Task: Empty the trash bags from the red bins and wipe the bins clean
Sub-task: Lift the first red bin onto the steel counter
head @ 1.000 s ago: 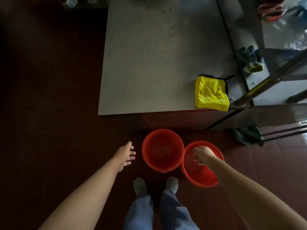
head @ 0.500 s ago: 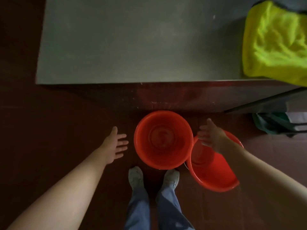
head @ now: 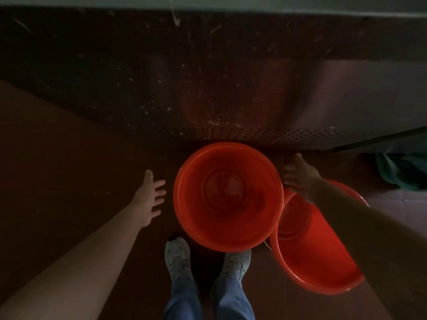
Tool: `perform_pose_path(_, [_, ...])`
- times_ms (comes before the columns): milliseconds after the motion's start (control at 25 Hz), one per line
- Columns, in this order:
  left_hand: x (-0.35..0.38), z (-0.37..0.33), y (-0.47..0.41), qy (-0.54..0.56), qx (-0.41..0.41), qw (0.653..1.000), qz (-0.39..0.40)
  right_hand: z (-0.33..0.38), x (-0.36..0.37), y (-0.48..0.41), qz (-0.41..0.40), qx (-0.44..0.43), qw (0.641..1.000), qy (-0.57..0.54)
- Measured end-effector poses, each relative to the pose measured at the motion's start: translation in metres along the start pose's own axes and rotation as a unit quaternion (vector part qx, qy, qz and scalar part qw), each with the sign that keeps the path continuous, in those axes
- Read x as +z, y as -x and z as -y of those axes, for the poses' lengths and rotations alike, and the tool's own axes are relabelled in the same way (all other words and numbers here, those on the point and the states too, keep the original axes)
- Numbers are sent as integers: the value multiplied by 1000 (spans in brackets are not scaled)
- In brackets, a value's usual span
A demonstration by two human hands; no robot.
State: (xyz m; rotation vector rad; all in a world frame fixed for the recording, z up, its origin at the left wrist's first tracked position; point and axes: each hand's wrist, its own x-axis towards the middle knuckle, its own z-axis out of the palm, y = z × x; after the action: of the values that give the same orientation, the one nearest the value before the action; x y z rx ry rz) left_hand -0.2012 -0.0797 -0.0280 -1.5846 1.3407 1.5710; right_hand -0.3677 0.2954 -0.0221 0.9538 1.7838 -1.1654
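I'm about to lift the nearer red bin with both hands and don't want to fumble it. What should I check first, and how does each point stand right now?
1. Left hand free and open: ok, fingers spread, beside the bin but not touching it.
2. Right hand free: ok, open at the far right of the rim; contact cannot be told.
3. Nearer red bin emptied of its bag: ok, bare bottom shows, no liner visible.
4. Second red bin clear of the lift: not ok, it sits tight against the first, partly under its rim.
5. Feet clear: not ok, the right toe sits under the bin's rim.
6. Inside clean: cannot tell, too dim.
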Motion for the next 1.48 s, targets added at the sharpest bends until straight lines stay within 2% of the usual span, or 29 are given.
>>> perform_pose_path(240, [9, 16, -20, 62, -31, 996, 48, -17, 8, -22, 12, 6, 1000, 16])
perform_pose_path(400, [13, 26, -28, 69, -38, 995, 54, -25, 13, -26, 4, 12, 1000, 9])
perform_pose_path(560, [10, 41, -32, 88, -42, 993, 63, -30, 12, -20, 36, 33, 999, -17])
perform_pose_path(760, [-16, 44, 6, 130, -17, 990, 45, -28, 13, 18, 67, 51, 996, -43])
perform_pose_path(960, [-64, 29, 108, 109, 5, 993, 37, -12, 11, 117, 83, 49, 995, -38])
perform_pose_path(1160, [-118, 13, 255, 65, 24, 997, 42, 9, -11, 275, 104, 47, 993, -20])
perform_pose_path(1480, [-197, -30, 430, -35, 88, 993, 70, 36, -51, 479, 128, 12, 992, 19])
